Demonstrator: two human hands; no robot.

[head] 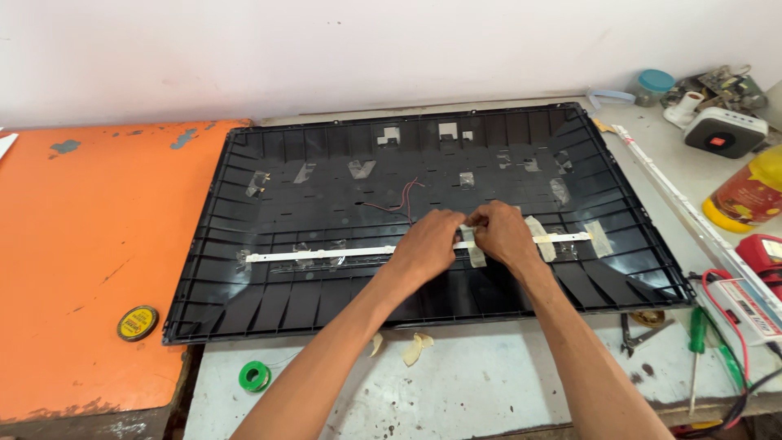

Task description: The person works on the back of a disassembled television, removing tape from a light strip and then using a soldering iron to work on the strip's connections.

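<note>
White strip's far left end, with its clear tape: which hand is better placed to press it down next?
Probably the left hand. It is on the white strip on that side, while the right hand pinches the tape piece mid-strip and would have to cross over.

White bench, stained and scuffed, with an orange board on its left part. Black panel lies flat across both. On the orange board: round yellow tin. On the white top, front: green solder spool, tape scraps, pliers, green screwdriver. Right side: long white strip, yellow bottle, white speaker, teal-lidded jar, red meter.
</note>
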